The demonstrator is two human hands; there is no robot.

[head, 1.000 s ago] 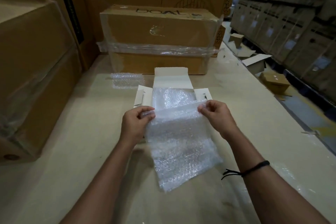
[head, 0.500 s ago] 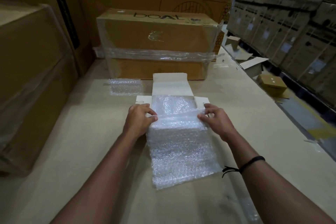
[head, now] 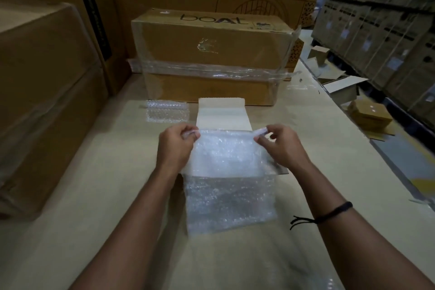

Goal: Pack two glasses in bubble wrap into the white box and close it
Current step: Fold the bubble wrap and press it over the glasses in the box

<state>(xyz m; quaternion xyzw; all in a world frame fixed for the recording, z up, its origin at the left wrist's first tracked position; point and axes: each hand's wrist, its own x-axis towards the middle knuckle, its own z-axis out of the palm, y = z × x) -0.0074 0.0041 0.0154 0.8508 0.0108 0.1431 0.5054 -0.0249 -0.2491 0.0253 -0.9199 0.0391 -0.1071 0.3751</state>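
A person is working at a pale desk (head: 98, 195), holding a sheet of bubble wrap (head: 228, 186) by its 2 far corners. The left hand (head: 175, 148) is pinching the far left corner, its fingers (head: 189, 133) curled together and clamped on the plastic. The right hand (head: 281, 146) is doing the same at the far right corner, its fingers (head: 261, 133) pressing tight on a small rolled bit of the edge. The far edge of the sheet is stretching taut between the 2 hands, while the near part is lying flat on the desk toward the person. The sheet is covering most of the white box (head: 222, 122), which is sitting on the desk between the hands. Only its open lid flap (head: 221, 106) is showing beyond the taut edge, plus a dark sliver of the box's side just below the right wrist. What is lying inside the box under the wrap cannot be told. A black cord band (head: 329, 213) is circling the right forearm. A smaller piece of bubble wrap (head: 166, 113) is lying on the desk just left of the lid flap. Behind the box, a brown carton (head: 211, 61) printed "boat" and banded with clear tape is standing on the desk, right at the flap's far edge. Larger brown cartons (head: 47, 92) are filling the left side, and stacked cartons (head: 388, 30) are lining the right, past some loose cardboard (head: 367, 115) lying on the floor.
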